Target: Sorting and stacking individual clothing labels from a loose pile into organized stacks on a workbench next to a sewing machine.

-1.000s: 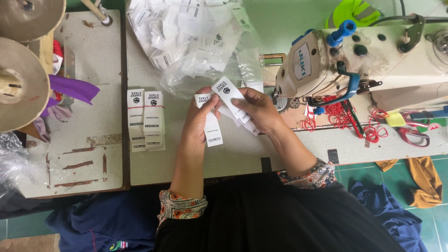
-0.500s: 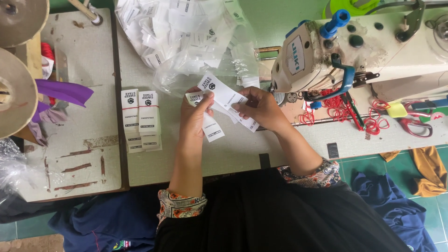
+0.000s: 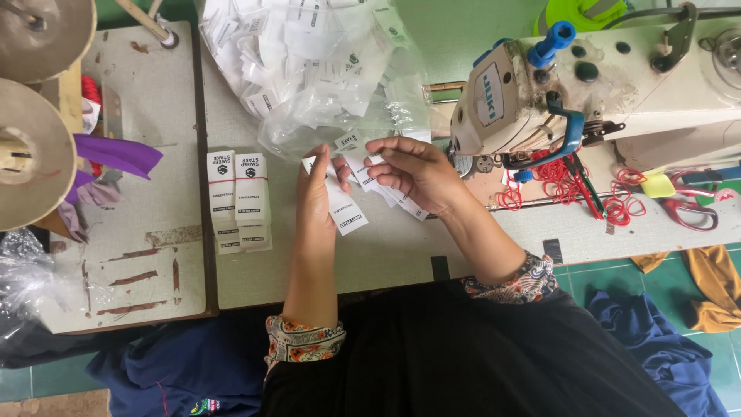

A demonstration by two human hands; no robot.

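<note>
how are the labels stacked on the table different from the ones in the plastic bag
The stacked labels lie flat in two neat side-by-side piles on the table, left of the left hand. The bagged labels sit jumbled at all angles inside a crumpled clear plastic bag. The stacks are bound by thin red bands; the bagged ones are loose. Both are white with dark print.

— Premises, type?
— Garment sewing workshop. Item: industrial sewing machine (image 3: 587, 85), cream, at the far right corner of the worktable (image 3: 386, 255).
— Supporting entries?
— Clear bag of white fabric labels (image 3: 309, 69) at the table's far edge; two banded label stacks (image 3: 236, 201) near its left edge; red rubber bands (image 3: 571, 185) beside the machine; cloth scraps (image 3: 710, 286) on the green floor.
</note>
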